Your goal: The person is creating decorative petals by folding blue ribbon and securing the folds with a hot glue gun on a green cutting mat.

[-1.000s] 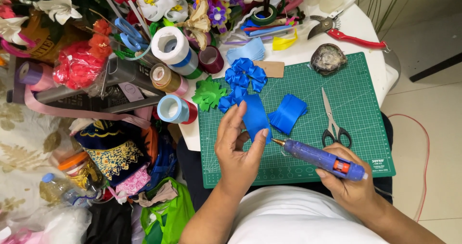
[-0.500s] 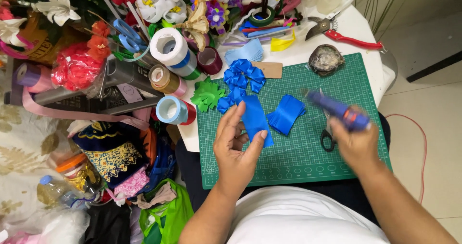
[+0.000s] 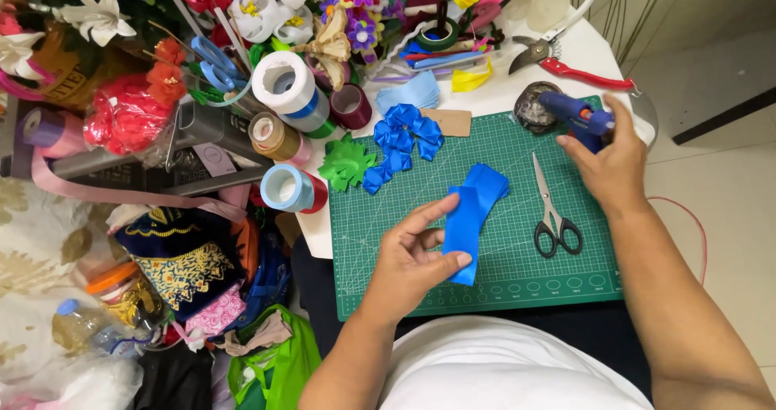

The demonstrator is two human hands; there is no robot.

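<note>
Seen from above at a crowded craft table: left hand (image 3: pixel 412 256) pinching a folded strip of blue ribbon (image 3: pixel 467 222) between thumb and fingers over the green cutting mat (image 3: pixel 501 281), with more folded blue ribbon (image 3: pixel 490 182) touching its far end. Right hand (image 3: pixel 610 163) closed around a blue glue gun (image 3: pixel 578 117) at the mat's far right corner, beside a small round dish (image 3: pixel 533 107). Black-handled scissors (image 3: pixel 552 208) lying on the mat between the hands; a blue ribbon flower (image 3: pixel 402 135) and green ribbon leaf (image 3: pixel 346 163) at the mat's far left corner, near tape rolls (image 3: pixel 284 86).
</note>
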